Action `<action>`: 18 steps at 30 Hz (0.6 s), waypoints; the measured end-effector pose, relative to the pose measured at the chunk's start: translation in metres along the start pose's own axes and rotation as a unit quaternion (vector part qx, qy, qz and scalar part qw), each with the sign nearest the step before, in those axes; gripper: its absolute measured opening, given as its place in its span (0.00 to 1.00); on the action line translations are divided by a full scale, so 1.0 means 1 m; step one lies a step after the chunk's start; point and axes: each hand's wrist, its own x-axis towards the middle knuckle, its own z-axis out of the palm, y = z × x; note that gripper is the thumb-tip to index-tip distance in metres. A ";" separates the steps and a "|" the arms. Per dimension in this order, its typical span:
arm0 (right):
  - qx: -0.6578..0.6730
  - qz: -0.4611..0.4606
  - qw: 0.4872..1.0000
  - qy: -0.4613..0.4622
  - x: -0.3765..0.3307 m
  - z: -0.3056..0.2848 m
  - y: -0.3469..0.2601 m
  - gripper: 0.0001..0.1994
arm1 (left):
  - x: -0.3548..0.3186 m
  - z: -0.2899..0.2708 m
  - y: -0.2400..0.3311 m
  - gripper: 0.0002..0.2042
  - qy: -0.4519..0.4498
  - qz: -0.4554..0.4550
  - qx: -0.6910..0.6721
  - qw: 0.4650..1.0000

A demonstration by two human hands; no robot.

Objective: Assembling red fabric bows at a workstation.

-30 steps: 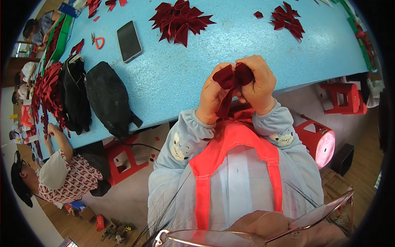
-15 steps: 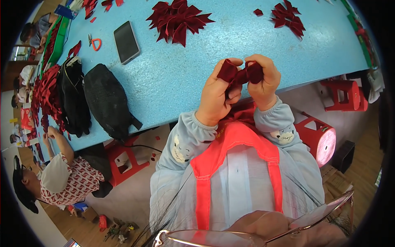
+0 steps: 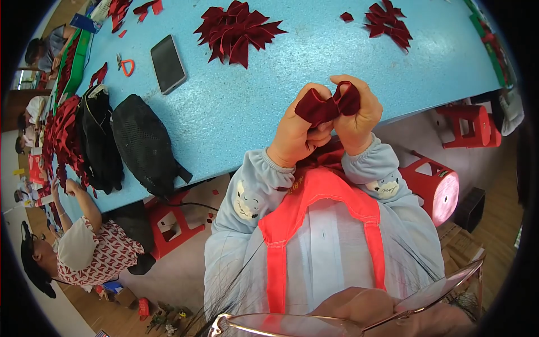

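A dark red velvet ribbon bow is held up between my two hands at the near edge of the blue table. My left hand grips its left loop and the middle, fingers curled in underneath. Fingers of my right hand are closed around the right loop. Below my hands more dark red ribbon lies at the top of my red apron. Farther back on the table is a big pile of dark red bows, and a smaller pile sits to its right.
Left of me on the blue table are a phone, orange-handled snips, a black mesh bag and another black bag. A heap of red ribbon lies beyond them, near a seated co-worker. Red stools stand below the table.
The bow's loops have opened wider and sit closer together between my fingers. My view has shifted slightly. At the left, the co-worker's hands have moved a little.
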 end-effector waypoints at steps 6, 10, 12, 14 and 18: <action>-0.036 -0.098 0.994 -0.010 0.011 0.001 0.005 0.06 | 0.000 0.007 0.006 0.11 0.017 -0.023 -0.066 0.997; -0.025 -0.088 0.996 -0.023 0.011 0.003 0.003 0.06 | 0.001 0.004 0.004 0.08 0.019 -0.040 -0.128 0.991; -0.006 -0.060 0.998 -0.003 0.007 0.007 0.001 0.06 | 0.001 -0.002 0.002 0.08 0.000 -0.041 -0.139 0.989; -0.007 -0.047 0.999 0.003 0.002 0.009 0.003 0.06 | 0.001 -0.005 0.001 0.08 -0.002 -0.042 -0.139 0.989; -0.015 -0.017 1.000 0.012 -0.003 0.010 0.005 0.07 | 0.001 -0.008 0.000 0.08 -0.005 -0.044 -0.142 0.989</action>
